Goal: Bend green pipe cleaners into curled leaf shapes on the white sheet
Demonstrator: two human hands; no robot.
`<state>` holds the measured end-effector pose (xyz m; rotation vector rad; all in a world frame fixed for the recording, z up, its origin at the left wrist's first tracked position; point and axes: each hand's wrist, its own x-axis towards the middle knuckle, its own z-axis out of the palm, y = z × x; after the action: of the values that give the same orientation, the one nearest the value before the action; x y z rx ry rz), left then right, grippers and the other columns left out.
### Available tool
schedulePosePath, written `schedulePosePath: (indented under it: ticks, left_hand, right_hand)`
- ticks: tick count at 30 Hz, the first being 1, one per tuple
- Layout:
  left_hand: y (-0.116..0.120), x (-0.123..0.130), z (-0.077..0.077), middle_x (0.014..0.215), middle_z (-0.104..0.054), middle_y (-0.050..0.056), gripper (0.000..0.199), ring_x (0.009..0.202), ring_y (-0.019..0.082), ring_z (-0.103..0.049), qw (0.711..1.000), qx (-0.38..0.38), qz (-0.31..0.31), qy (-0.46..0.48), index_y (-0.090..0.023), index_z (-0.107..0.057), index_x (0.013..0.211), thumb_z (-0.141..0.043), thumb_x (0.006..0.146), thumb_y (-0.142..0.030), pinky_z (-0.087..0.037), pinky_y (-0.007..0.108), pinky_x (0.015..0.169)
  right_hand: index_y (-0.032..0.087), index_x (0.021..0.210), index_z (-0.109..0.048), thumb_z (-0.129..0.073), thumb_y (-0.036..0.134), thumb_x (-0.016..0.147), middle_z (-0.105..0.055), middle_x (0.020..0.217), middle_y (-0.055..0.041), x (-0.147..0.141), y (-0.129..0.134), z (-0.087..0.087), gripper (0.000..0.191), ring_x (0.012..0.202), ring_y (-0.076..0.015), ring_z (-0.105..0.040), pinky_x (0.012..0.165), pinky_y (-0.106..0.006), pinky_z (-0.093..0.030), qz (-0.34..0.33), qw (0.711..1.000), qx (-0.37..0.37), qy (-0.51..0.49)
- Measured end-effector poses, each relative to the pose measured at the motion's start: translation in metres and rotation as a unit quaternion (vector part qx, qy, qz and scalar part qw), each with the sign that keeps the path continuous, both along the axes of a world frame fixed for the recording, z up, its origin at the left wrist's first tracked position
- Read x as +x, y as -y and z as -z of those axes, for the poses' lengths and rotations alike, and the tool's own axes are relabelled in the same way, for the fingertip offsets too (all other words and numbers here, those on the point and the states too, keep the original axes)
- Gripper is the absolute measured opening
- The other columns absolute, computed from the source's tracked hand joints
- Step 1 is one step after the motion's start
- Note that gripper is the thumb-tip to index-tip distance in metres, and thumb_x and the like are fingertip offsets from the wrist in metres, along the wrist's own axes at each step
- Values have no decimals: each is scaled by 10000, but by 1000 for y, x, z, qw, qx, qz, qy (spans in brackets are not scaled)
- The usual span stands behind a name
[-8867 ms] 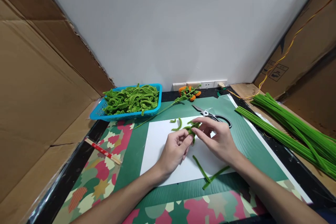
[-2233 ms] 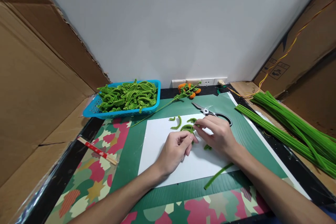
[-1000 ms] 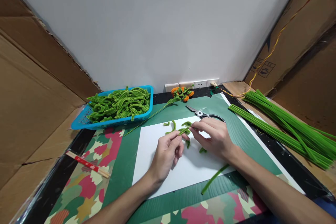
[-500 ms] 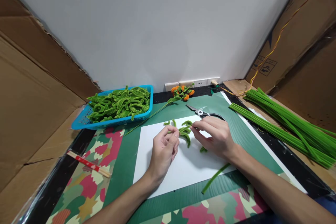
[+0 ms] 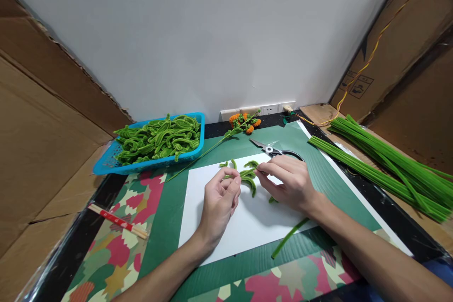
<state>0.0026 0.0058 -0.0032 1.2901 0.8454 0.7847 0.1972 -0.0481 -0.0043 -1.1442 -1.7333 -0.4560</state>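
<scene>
Head view: the left hand (image 5: 220, 200) and right hand (image 5: 289, 183) pinch a green fuzzy piece (image 5: 247, 173) between fingertips, over the white sheet (image 5: 194, 207). At the sheet's ten o'clock, a blue basket (image 5: 106, 164) holds curled green strips (image 5: 170, 136) (quite a heap); scissors (image 5: 269, 150) lie at one o'clock.

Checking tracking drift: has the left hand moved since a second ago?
Yes: the left hand is slightly further left, judged against the paper.
</scene>
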Motion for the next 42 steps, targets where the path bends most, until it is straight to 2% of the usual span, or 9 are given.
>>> schedulePosePath:
  ticks: [20, 28, 36, 42]
  left_hand:
    - [-2, 1, 3, 543, -461, -120, 337, 382, 37, -328, 1000, 18, 3, -9, -214, -579, 983, -750, 956, -503, -266, 147, 391]
    - [0, 0, 1, 547, -452, -117, 324, 406, 51, -329, 1000, 16, 8, -14, -224, -565, 998, -696, 993, -520, -258, 152, 399]
    - [-1, -2, 9, 609, -426, -102, 299, 461, 54, -331, 997, 56, 5, -54, -213, -589, 1002, -695, 1003, -493, -250, 164, 429]
    - [-4, -2, 13, 618, -396, -107, 298, 448, 53, -290, 996, 67, 15, -61, -221, -557, 995, -639, 1040, -505, -216, 182, 435]
  right_hand:
    - [191, 899, -690, -657, 115, 1003, -700, 699, -5, 0, -1, 0, 133, 607, -147, -592, 636, -304, -418, -5, 1000, -15, 9]
    - [187, 853, -694, -649, 152, 1031, -671, 677, 0, 2, -4, 4, 187, 600, -143, -568, 648, -286, -415, 27, 999, -38, 9]
    - [189, 863, -712, -640, 203, 1065, -687, 689, -4, 4, -6, 7, 215, 605, -145, -584, 653, -290, -396, 43, 998, -52, 16]
    - [182, 880, -733, -650, 208, 1062, -723, 729, -17, 4, -6, 7, 201, 636, -155, -616, 667, -303, -406, 30, 997, -64, 28]
